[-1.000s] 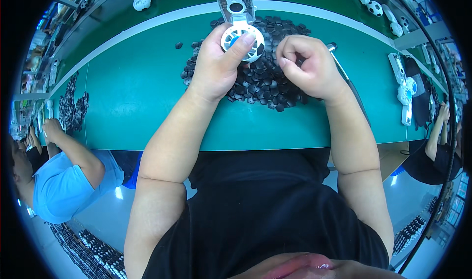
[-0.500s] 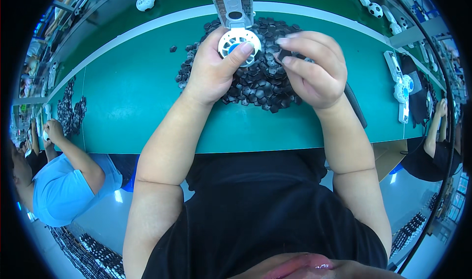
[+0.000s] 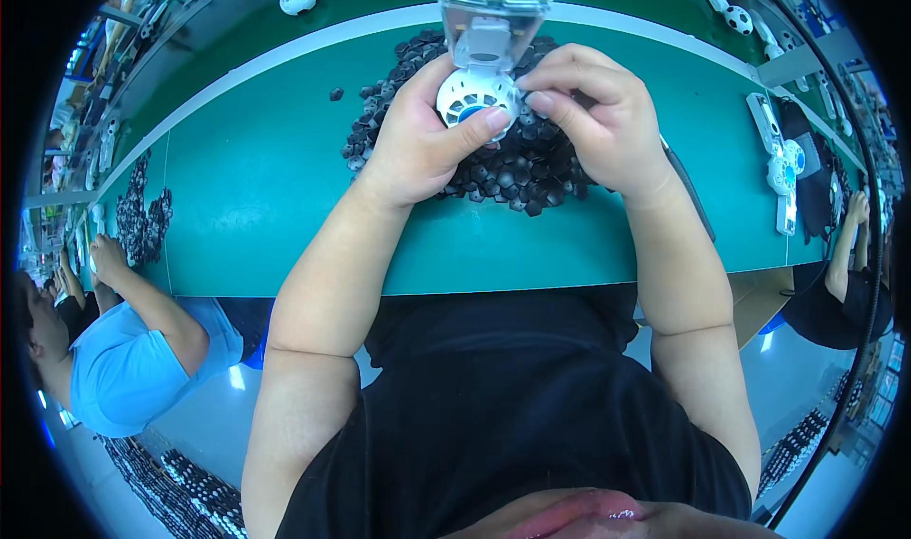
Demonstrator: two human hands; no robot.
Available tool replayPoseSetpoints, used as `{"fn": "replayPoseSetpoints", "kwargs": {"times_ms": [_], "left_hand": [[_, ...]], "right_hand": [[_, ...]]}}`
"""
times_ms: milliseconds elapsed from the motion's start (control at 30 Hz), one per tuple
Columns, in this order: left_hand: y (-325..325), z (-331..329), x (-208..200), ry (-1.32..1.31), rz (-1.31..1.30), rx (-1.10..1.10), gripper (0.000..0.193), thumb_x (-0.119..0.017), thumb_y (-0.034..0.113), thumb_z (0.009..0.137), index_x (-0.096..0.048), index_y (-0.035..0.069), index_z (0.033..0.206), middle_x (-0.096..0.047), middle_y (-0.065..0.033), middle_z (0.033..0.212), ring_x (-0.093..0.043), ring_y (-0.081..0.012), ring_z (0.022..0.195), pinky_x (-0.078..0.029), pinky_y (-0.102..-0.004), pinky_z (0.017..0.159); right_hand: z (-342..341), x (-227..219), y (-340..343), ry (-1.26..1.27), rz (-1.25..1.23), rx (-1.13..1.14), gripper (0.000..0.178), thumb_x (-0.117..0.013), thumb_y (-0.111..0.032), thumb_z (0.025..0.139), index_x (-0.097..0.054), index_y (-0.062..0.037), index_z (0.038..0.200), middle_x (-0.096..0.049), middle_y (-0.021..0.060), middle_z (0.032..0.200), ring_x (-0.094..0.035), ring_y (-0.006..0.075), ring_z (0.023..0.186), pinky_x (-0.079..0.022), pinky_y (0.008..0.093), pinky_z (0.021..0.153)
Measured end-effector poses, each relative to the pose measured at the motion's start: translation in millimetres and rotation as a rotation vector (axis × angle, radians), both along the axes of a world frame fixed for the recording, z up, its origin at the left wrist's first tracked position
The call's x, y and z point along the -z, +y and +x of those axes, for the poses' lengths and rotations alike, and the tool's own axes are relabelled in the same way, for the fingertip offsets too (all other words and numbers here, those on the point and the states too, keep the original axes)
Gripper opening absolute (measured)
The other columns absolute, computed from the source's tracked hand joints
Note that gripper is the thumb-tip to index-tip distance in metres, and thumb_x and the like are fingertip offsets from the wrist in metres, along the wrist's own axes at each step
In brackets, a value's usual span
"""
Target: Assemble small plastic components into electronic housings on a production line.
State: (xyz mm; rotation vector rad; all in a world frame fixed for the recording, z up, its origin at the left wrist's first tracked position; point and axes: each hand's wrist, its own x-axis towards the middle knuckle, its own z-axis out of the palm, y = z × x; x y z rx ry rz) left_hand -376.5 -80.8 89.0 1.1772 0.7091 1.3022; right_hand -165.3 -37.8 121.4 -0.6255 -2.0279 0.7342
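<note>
My left hand (image 3: 424,145) grips a white round-headed device (image 3: 467,87) with slots and a blue centre, its thumb lying across the face. A clear rectangular part with a white end (image 3: 493,12) extends from the device's far side. At the device's right rim, my right hand (image 3: 600,112) has thumb and forefinger closed in a pinch, the fingertips touching or very near the white shell. The small black piece in that pinch is mostly hidden by the fingers. Under and around both hands spreads a heap of black five-sided pieces (image 3: 512,174).
The green table (image 3: 256,216) has a pale curved strip along its back. White devices (image 3: 783,164) lie at the right beside a dark object. More black pieces (image 3: 142,216) sit at far left, near a person in a blue shirt (image 3: 142,363). A black cable (image 3: 865,283) hangs at right.
My right hand has moved left with its black piece to the device's rim. The device has shifted slightly right and tipped, bringing the white end into view.
</note>
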Motion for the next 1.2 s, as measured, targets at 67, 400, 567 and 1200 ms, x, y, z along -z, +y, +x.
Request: {"fn": "replayPoseSetpoints", "kwargs": {"times_ms": [67,400,567,1200], "left_hand": [[-1,0,-2,0.1,0.065,-0.018,0.047,-0.082,0.017,0.088,-0.061,0.001,0.127,-0.068,-0.0061,0.11,-0.065,-0.0132,0.1,-0.054,-0.029,0.086],[0,-5,-3,0.575,0.371,-0.035,0.053,-0.083,0.023,0.077,-0.064,0.002,0.122,-0.066,-0.0109,0.105,-0.065,-0.0248,0.095,-0.052,-0.0351,0.088],[1,-9,-8,0.693,0.566,-0.034,0.051,-0.082,0.024,0.077,-0.064,0.002,0.119,-0.065,-0.0117,0.103,-0.065,-0.027,0.095,-0.052,-0.0366,0.085],[15,-22,-1,0.177,-0.024,-0.237,0.047,-0.083,0.024,0.087,-0.06,-0.001,0.119,-0.068,-0.0066,0.099,-0.067,-0.012,0.085,-0.056,-0.0264,0.068]], "right_hand": [[1,2,0,-0.027,-0.17,-0.004,0.022,-0.081,-0.006,0.083,-0.072,-0.0018,0.103,-0.068,0.0092,0.092,-0.068,0.0228,0.082,-0.053,0.0323,0.075],[0,9,7,0.049,-0.289,-0.241,0.042,-0.083,-0.011,0.086,-0.062,-0.0017,0.122,-0.066,0.0045,0.099,-0.064,0.015,0.096,-0.053,0.03,0.083],[1,3,3,-0.142,-0.359,-0.209,0.037,-0.083,-0.016,0.088,-0.065,-0.0029,0.117,-0.065,0.0021,0.097,-0.064,0.0151,0.094,-0.053,0.0292,0.081],[-11,8,-8,-0.341,0.513,-0.144,0.022,-0.082,-0.004,0.07,-0.071,-0.0066,0.089,-0.056,0.0066,0.081,-0.059,0.027,0.073,-0.047,0.0366,0.061]]}}
